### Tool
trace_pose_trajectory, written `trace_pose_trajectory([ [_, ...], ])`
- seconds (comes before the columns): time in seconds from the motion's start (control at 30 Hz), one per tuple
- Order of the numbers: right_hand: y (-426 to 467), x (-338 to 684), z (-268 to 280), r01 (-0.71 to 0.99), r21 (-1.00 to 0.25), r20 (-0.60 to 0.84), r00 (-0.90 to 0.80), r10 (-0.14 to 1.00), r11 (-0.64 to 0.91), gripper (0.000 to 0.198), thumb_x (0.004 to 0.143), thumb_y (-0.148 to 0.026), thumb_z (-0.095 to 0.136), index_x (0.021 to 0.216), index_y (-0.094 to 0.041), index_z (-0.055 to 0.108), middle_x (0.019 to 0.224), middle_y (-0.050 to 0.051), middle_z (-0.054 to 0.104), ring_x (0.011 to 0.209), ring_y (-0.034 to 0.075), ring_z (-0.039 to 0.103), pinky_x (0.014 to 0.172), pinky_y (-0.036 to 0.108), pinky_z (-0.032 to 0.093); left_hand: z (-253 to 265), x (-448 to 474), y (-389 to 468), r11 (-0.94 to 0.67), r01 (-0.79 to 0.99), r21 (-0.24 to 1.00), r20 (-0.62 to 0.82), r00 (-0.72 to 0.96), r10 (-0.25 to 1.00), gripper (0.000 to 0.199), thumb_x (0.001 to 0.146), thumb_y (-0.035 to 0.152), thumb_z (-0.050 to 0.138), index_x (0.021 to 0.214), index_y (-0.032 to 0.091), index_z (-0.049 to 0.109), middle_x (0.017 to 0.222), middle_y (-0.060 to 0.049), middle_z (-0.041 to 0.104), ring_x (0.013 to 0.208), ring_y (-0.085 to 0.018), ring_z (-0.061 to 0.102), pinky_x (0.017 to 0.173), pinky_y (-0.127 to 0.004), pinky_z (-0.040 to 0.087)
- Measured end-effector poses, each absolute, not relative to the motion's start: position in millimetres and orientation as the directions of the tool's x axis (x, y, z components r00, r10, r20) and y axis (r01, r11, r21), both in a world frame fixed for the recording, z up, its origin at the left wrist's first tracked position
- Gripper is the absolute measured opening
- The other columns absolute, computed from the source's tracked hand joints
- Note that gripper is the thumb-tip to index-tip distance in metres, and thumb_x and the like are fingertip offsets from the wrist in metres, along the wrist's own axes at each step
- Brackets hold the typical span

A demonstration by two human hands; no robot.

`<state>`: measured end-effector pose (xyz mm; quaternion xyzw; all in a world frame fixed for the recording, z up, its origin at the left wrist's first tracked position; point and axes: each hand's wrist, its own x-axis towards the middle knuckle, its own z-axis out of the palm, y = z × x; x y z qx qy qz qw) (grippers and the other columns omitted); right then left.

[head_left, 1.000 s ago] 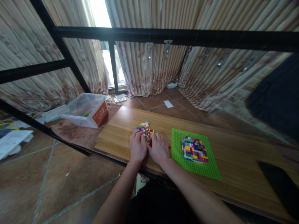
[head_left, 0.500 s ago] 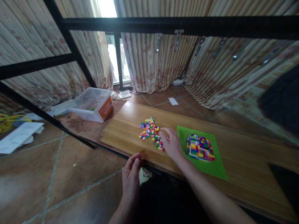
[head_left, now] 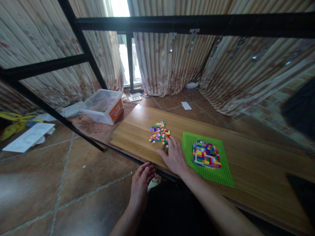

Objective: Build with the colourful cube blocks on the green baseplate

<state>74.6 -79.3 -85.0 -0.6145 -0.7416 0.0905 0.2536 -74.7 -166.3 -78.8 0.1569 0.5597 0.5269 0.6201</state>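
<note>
My right hand (head_left: 175, 156) lies palm down at the near right edge of a loose pile of small colourful toy bricks (head_left: 159, 132). Its fingers are spread, thumb apart, and they cover some of the bricks. Just right of it lies a green baseplate (head_left: 226, 175), bearing a hollow block-shaped build of multicoloured bricks (head_left: 207, 155). My left hand (head_left: 142, 178) hovers by the table's front edge, its fingers loosely curved and apart, with no object visible in it. A tiny yellow piece (head_left: 132, 172) shows beside its knuckles; whether it touches the hand I cannot tell.
The long wooden table (head_left: 137, 131) runs to the right. Beyond its left end stands a clear plastic bin (head_left: 98, 109) with an orange label. A black metal frame (head_left: 172, 24) crosses above, before curtains (head_left: 159, 65). White panels (head_left: 27, 137) lie on the tiled floor.
My right hand has opened from a pinch and spread out over the near bricks. My left hand's fingers have loosened from a pinch. The view has shifted slightly.
</note>
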Motion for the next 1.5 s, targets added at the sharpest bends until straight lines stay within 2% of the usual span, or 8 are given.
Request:
trace_pose_trajectory([
  [0.4,-78,64,-83,0.865,-0.448,0.304,-0.092,0.948,0.228,0.048,0.086,-0.032,0.058,0.128,-0.01,0.05,0.131,0.018,0.052,0.126,0.031,0.043,0.107,0.048,0.036,-71,-57,-166,0.509,-0.457,0.729,-0.587,-0.036,0.809,0.032,0.073,0.035,0.073,0.096,0.012,0.067,0.09,-0.011,0.073,0.077,-0.016,0.069,0.074,-0.027,0.052],
  [0.6,-74,57,-80,0.812,-0.57,0.289,0.056,0.956,0.125,0.042,0.09,-0.03,0.049,0.126,-0.01,0.052,0.132,0.019,0.051,0.126,0.03,0.044,0.108,0.048,0.035,-69,-48,-153,0.207,-0.51,0.835,-0.34,-0.18,0.923,0.034,0.08,0.039,0.063,0.106,0.017,0.065,0.116,-0.01,0.068,0.11,-0.021,0.063,0.098,-0.033,0.046],
  [0.67,-73,60,-74,0.769,-0.633,0.277,0.111,0.954,0.094,0.039,0.093,-0.026,0.041,0.125,-0.008,0.053,0.13,0.019,0.053,0.125,0.028,0.046,0.107,0.045,0.037,-72,-45,-143,0.111,-0.402,0.909,-0.215,-0.224,0.95,0.033,0.084,0.036,0.056,0.111,0.018,0.063,0.122,-0.01,0.065,0.116,-0.022,0.059,0.101,-0.036,0.044],
  [0.77,-76,75,-59,0.743,-0.662,0.275,0.12,0.954,0.097,0.038,0.092,-0.019,0.037,0.123,-0.009,0.054,0.126,0.018,0.056,0.123,0.025,0.049,0.106,0.042,0.039,-74,-42,-126,0.012,0.082,0.997,0.001,-0.161,0.987,0.036,0.081,0.019,0.055,0.116,0.016,0.06,0.115,-0.011,0.065,0.109,-0.024,0.061,0.098,-0.04,0.046],
  [0.83,-82,88,-49,0.782,-0.613,0.253,0.054,0.966,0.116,0.037,0.087,-0.013,0.04,0.12,-0.012,0.058,0.122,0.015,0.059,0.119,0.025,0.052,0.104,0.042,0.04,-72,-41,-116,-0.066,0.408,0.91,0.094,-0.048,0.994,0.041,0.072,0.01,0.059,0.114,0.015,0.06,0.115,-0.013,0.062,0.11,-0.026,0.059,0.097,-0.041,0.046],
  [0.93,-94,102,-39,0.838,-0.534,0.15,-0.041,0.988,0.116,0.04,0.08,-0.006,0.047,0.116,-0.014,0.06,0.115,0.013,0.062,0.11,0.025,0.058,0.1,0.041,0.043,-64,-38,-105,-0.108,0.645,0.757,0.069,0.085,0.994,0.051,0.07,0.009,0.064,0.12,0.015,0.055,0.117,-0.014,0.059,0.111,-0.028,0.058,0.096,-0.042,0.046],
  [1.2,-101,103,-44,0.871,-0.49,-0.011,-0.058,0.998,0.046,0.063,0.068,-0.006,0.065,0.129,-0.012,0.052,0.121,0.015,0.057,0.111,0.027,0.058,0.096,0.037,0.045,-46,-33,-88,-0.07,0.801,0.595,-0.097,0.158,0.983,0.059,0.068,0.018,0.075,0.122,0.013,0.052,0.124,-0.017,0.056,0.11,-0.027,0.059,0.092,-0.035,0.046],
  [1.5,-96,98,-60,0.853,-0.518,0.121,-0.006,0.993,0.069,0.02,0.081,-0.013,0.058,0.098,-0.018,0.066,0.098,0.008,0.066,0.092,0.023,0.063,0.084,0.035,0.048,-68,-30,-81,-0.187,0.802,0.568,0.11,0.151,0.982,0.025,0.086,0.019,0.055,0.11,0.015,0.059,0.103,-0.011,0.064,0.092,-0.022,0.063,0.083,-0.034,0.049],
])
